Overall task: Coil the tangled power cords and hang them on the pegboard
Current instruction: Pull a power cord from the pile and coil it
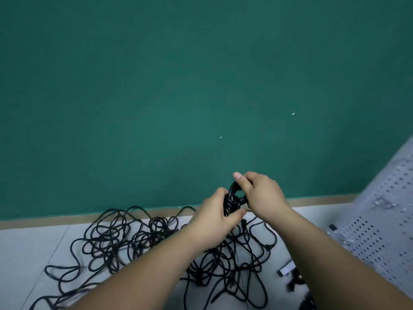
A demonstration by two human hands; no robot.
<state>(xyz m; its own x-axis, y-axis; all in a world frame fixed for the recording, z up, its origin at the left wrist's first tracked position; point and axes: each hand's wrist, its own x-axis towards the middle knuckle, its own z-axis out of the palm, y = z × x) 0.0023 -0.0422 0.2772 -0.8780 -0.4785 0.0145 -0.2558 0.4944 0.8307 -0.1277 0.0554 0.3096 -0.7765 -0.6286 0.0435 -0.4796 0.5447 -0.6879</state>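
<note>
A: How do I finish this one?
B: Your left hand (214, 217) grips the coiled cord (233, 201) at its wrapped waist, and your right hand (262, 193) pinches the top loop. Pull the wraps snug, then tuck the end.
A: Counts?
B: One coil, one pegboard (380, 220) on your right. The tangle (145, 240) on the floor (33, 242) defies counting.

There is a single view, taken from the person's head and aimed forward and down. It faces a green wall (156, 86) almost squarely, and the wall fills the upper two thirds of the frame. The pale floor (33, 247) takes the bottom third, meeting the wall at a tan skirting strip (67, 219). The wide lens bows that strip and stretches both forearms. The left hand (215, 218) and right hand (261, 193), both gripping a coiled cord (233, 198), sit near the lens, just below centre. At the blurred right margin a perforated panel, probably the pegboard (380, 220), cuts in at a slant.
</note>
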